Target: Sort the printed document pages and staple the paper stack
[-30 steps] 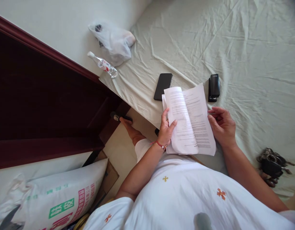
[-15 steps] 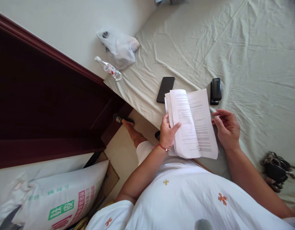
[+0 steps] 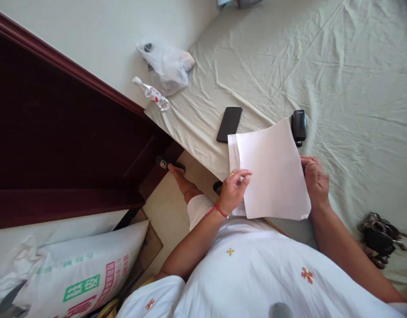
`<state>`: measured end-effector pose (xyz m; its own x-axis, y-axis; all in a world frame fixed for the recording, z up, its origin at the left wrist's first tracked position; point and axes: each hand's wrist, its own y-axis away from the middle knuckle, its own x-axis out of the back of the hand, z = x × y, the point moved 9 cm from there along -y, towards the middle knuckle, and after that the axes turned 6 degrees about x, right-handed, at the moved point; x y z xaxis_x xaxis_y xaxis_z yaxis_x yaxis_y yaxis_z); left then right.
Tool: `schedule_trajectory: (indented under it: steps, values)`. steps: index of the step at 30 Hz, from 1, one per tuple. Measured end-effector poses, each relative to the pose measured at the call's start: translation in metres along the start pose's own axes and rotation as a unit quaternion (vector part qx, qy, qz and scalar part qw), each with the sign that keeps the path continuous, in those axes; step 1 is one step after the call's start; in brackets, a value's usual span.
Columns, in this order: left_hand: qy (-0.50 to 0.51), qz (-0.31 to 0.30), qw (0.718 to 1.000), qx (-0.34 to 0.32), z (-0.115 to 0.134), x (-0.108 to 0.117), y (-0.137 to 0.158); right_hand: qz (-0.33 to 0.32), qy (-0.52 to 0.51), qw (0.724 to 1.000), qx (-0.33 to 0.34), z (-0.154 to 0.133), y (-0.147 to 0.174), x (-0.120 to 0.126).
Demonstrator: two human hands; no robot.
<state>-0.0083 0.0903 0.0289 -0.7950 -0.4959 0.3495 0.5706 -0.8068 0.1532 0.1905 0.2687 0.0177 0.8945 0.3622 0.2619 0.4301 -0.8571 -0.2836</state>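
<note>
A blank white page (image 3: 273, 172) faces up on a stack of paper, with a strip of the sheets beneath (image 3: 233, 152) showing along its left side. My left hand (image 3: 234, 190) is closed at the stack's left edge, thumb and fingertips together over the border of the blank page. At the right edge, my right hand (image 3: 316, 182) pinches the paper between thumb and curled fingers. Just beyond the top right corner lies a black stapler (image 3: 299, 125), partly covered by the paper. A dark phone (image 3: 229, 124) rests past the top left corner.
The papers are above a bed-like surface with a wrinkled pale sheet (image 3: 349, 132). A bunch of keys (image 3: 379, 238) lies at right. At far left are a plastic bottle (image 3: 152, 94) and a white plastic bag (image 3: 167, 66). A large printed sack (image 3: 87, 265) stands lower left.
The printed pages have been turned, and a blank side now faces up. My right hand has closed on the right edge; my left fingers have moved onto the page's left border.
</note>
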Motion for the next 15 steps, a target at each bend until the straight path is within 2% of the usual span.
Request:
schedule_trajectory:
  steps: [1, 3, 7, 9, 12, 15]
  values:
    - [-0.028, 0.047, 0.998, 0.019, -0.009, 0.012, -0.001, -0.007, 0.006, 1.000, -0.009, 0.001, 0.000, 0.001]
    - [-0.072, 0.090, 0.992, 0.057, -0.025, 0.026, -0.004, -0.026, 0.020, 0.999, -0.033, 0.003, 0.000, 0.001]
    - [-0.107, 0.100, 0.982, 0.115, -0.040, 0.032, -0.011, -0.060, 0.052, 0.992, -0.102, 0.016, 0.000, 0.000]
    - [-0.100, 0.121, 0.978, 0.134, -0.041, 0.032, -0.016, -0.064, 0.066, 0.990, -0.111, 0.020, -0.001, -0.001]
    - [-0.013, 0.134, 0.976, 0.172, -0.048, 0.028, -0.023, -0.060, 0.085, 0.990, -0.095, 0.022, -0.003, -0.002]
    - [0.124, 0.102, 0.964, 0.214, -0.056, 0.019, -0.029, -0.058, 0.094, 0.990, -0.090, 0.023, -0.004, -0.002]
